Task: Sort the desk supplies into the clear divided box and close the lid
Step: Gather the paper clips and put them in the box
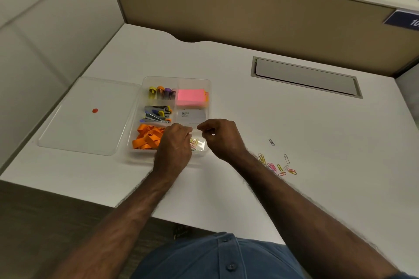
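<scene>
The clear divided box stands open on the white desk. It holds capped tubes, pink sticky notes, small staplers, a white card and orange rubber bands. A few coloured paper clips lie in its near right compartment. My left hand hovers over that compartment with fingers curled under, their contents hidden. My right hand is beside it, thumb and forefinger pinched on what looks like a small paper clip. Several loose paper clips lie on the desk to the right.
The clear lid, marked with a red dot, lies flat to the left of the box. A recessed grey cable hatch sits at the back right. Partition walls close off the desk's back and left sides.
</scene>
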